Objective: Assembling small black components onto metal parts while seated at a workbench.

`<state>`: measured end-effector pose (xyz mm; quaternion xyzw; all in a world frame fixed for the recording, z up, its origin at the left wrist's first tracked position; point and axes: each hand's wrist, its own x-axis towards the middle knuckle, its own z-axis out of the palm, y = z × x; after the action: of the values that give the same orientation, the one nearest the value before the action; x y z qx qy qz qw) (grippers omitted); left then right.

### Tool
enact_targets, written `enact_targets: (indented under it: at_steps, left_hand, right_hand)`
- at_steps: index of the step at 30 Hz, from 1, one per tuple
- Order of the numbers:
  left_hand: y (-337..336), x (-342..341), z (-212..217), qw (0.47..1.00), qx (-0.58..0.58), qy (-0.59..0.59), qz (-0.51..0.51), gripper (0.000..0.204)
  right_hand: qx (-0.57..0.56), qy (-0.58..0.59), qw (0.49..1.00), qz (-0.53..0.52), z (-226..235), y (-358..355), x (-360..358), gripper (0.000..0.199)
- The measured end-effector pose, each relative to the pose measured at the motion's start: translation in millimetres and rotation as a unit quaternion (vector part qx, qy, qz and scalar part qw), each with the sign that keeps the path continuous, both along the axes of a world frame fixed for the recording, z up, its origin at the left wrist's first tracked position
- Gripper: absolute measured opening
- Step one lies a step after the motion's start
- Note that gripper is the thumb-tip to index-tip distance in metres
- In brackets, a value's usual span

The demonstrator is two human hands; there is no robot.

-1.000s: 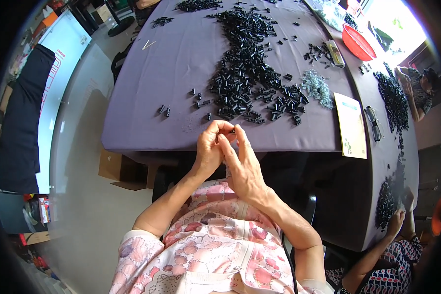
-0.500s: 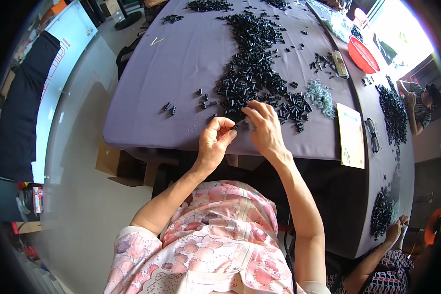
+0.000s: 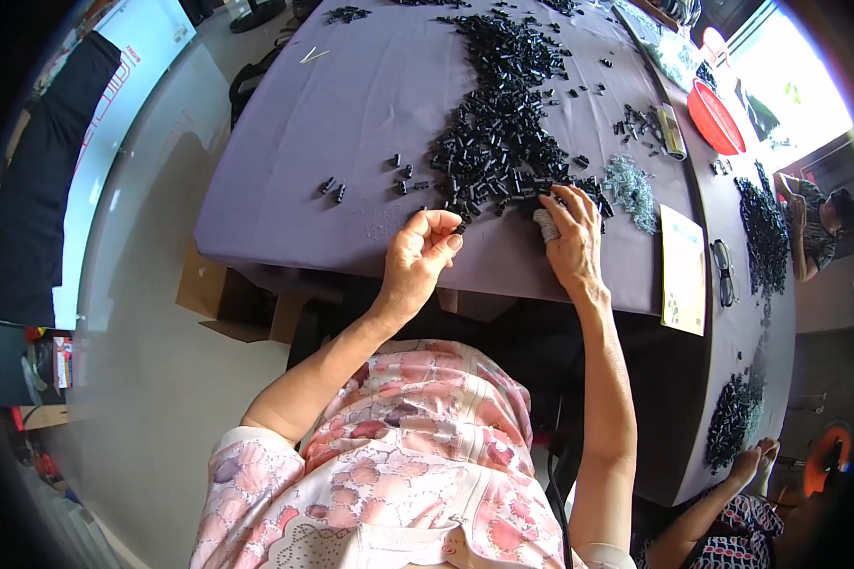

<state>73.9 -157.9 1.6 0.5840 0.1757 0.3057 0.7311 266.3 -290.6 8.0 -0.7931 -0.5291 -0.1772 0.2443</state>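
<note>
My left hand is closed in a pinch at the table's near edge, with a small black plastic part between thumb and forefinger. Off to its right, my right hand has its fingers bent and apart over the near right end of a heap of black plastic parts. A whitish wrap shows on one digit of that hand. Whether its fingertips touch any part is hard to see. Several loose black parts lie left of the heap, beside fine pale crumbs.
Right of the heap are a pile of pale translucent bits, a yellowish booklet and glasses. A red basket stands farther back. Co-workers' hands are at the right-hand table. A cardboard box sits under the near left corner.
My right hand has moved away from the left one, rightward to the heap's near right end. The left hand keeps its pinch on the black part. The view has shifted slightly.
</note>
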Motion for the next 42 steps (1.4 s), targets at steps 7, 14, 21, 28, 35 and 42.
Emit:
enact_targets:
  at_steps: [7, 14, 21, 28, 35, 42]
  left_hand:
    - [-1.3, -0.5, -1.1, 0.999, 0.031, 0.018, 0.006, 0.015]
    - [-2.0, 0.2, -0.1, 1.000, 0.020, 0.023, 0.007, 0.014]
    - [-1.9, -0.2, -1.7, 1.000, 0.010, 0.022, -0.008, 0.013]
    - [-1.7, -1.0, -3.1, 1.000, 0.010, 0.017, -0.015, 0.011]
    - [-2.2, -1.6, 1.7, 0.999, 0.013, 0.022, -0.018, 0.010]
    - [-2.2, -0.9, 0.3, 0.999, 0.020, 0.021, -0.025, 0.010]
  right_hand:
    - [0.079, -0.005, 0.995, -0.063, 5.5, -12.9, -0.5, 0.048]
    - [0.109, -0.001, 0.993, -0.043, 21.2, -1.4, -16.0, 0.044]
    - [0.021, 0.018, 0.999, -0.029, 11.2, 5.0, -22.7, 0.036]
    - [0.010, 0.023, 0.999, -0.021, 13.5, 15.5, -25.6, 0.039]
    - [-0.007, 0.035, 0.999, -0.024, 12.5, -0.1, -14.8, 0.042]
    - [0.008, 0.013, 0.999, -0.043, 14.5, 0.4, -14.7, 0.041]
